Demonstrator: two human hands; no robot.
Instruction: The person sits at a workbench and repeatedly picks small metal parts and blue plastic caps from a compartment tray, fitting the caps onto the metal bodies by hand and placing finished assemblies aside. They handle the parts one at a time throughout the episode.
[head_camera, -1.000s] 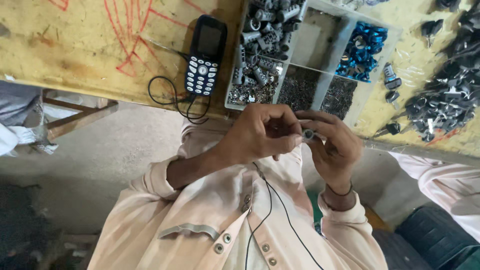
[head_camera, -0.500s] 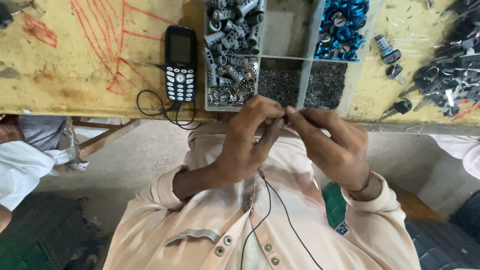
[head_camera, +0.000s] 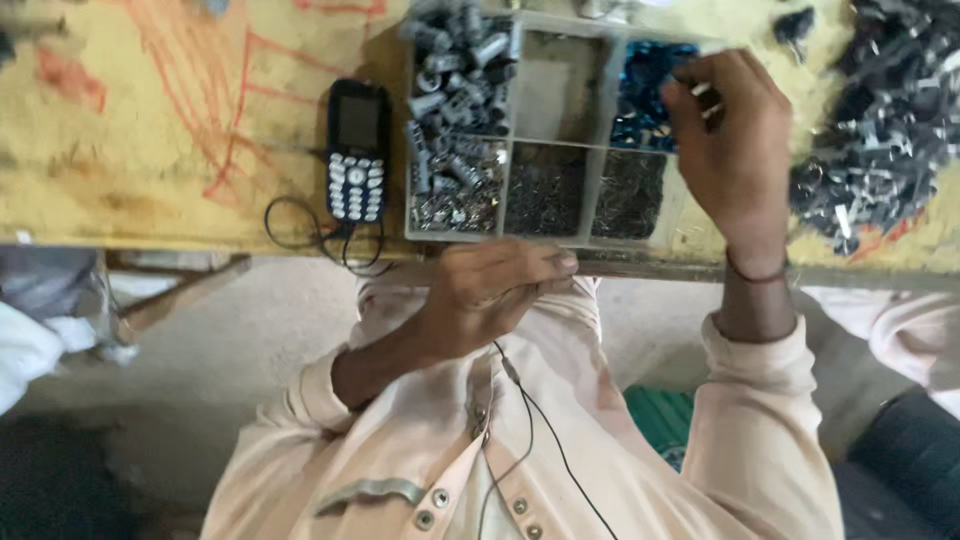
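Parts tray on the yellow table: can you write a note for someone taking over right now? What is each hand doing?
Left hand: curled in a loose fist at the table edge, just below the parts tray; anything in its grip is hidden.
Right hand: over the tray's blue parts, fingertips pinched; too blurred to tell whether they hold one.
Things: silver parts fill the tray's left compartments, and a loose pile of dark and silver parts lies to its right.
Done: no finished piece can be told apart.
Left: the tray and the pile both hold plenty of parts.
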